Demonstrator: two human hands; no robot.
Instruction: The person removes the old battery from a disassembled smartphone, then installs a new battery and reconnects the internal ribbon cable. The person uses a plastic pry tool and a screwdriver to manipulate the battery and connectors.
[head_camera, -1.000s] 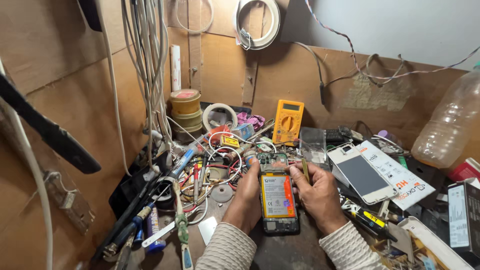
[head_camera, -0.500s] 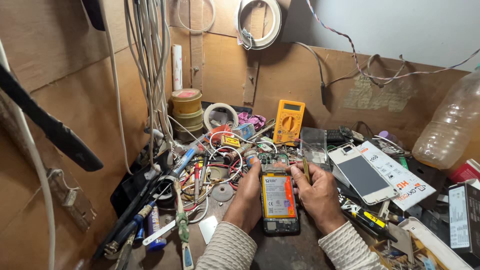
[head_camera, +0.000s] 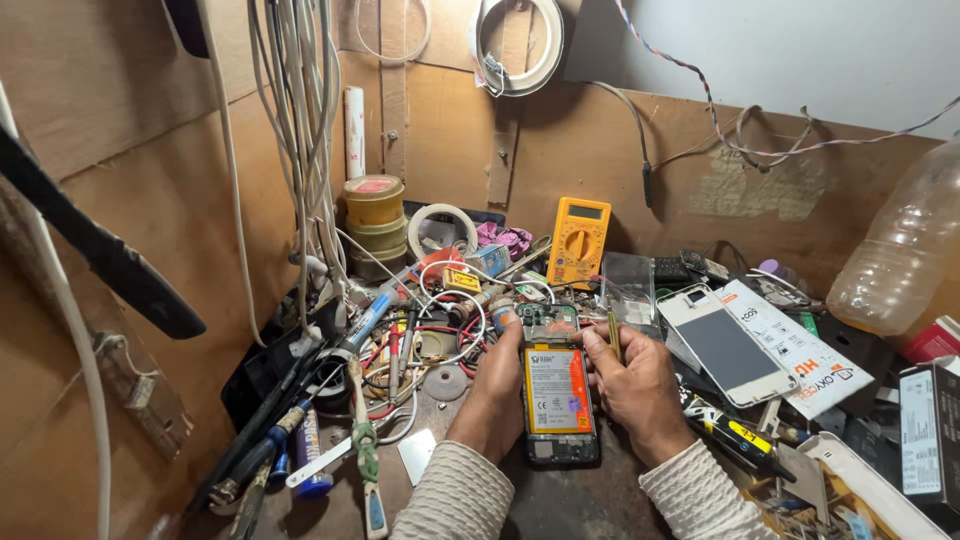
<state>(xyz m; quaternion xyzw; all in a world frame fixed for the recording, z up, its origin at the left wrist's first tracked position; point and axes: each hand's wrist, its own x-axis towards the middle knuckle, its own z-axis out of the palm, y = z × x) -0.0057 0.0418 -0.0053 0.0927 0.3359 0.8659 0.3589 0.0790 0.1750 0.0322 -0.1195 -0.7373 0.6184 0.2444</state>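
A: Brown plywood wall (head_camera: 130, 200) on the far left, we log that first. A bundle of white cables (head_camera: 300, 150) hangs down it. Below them we have a heap of tools (head_camera: 300, 440), screwdrivers and pens mixed, too tangled to split.

B: Next we see stacked tape rolls (head_camera: 374, 215), yellow and tan, standing against the back board. A white tape ring (head_camera: 441, 228) is just beside them.

A: Centre now. We mark the left hand (head_camera: 497, 385) gripping the left edge of the opened phone (head_camera: 559, 405), fingers curled and pressed together along its side. The phone lies flat on the bench, back cover off, orange battery facing up, circuit board at its top end.

B: Behind it we have the yellow multimeter (head_camera: 577, 240), leaning upright on the back board, well apart from the hands.

A: The right hand (head_camera: 635, 390) touches the phone's right edge. Thumb and forefinger pinch a thin tool (head_camera: 613, 335), its tip up near the phone's top corner. We cannot tell the tool's kind.

B: Right of that hand we log a white phone (head_camera: 725, 345), screen up, tilted, resting on a printed white box (head_camera: 800, 355).

A: Far right, a clear plastic bottle (head_camera: 895, 260) leans against the wall. Done.
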